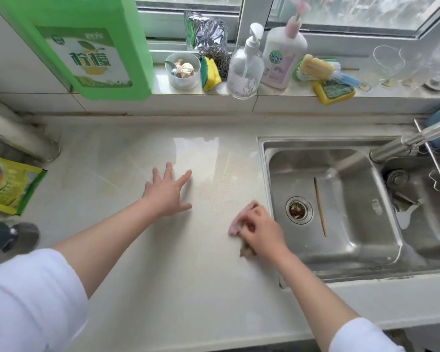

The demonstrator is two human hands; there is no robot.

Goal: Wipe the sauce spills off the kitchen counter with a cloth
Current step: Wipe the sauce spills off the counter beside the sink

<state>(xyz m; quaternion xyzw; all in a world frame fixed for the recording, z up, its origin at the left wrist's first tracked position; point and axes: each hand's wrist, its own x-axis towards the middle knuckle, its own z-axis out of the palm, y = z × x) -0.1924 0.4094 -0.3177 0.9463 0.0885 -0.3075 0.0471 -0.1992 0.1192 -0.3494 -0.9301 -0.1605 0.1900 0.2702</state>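
Pink cloth (235,226) was bunched under the right hand (261,231), whose fingers were curled over it and pressed it onto the table (188,288) just beside the left rim of the sink (341,265). A small brownish smear (247,252) lay at the near edge of that hand; whether it was sauce or a soiled corner of the cloth could not be told. Further in, the left hand (168,193) was spread flat, fingers straight and apart, holding nothing, and appeared to rest on the surface. Around and beyond it, faint yellowish streaks (107,184) and a pale film remained, with a wet sheen (196,148) nearer the back wall. By this evidence the heavy spills were mostly cleared and the work was well advanced; the smear by the sink and the pale streaks toward the left were still to be wiped. On the sill behind stood a green detergent jug (92,47) and soap bottles (264,59).
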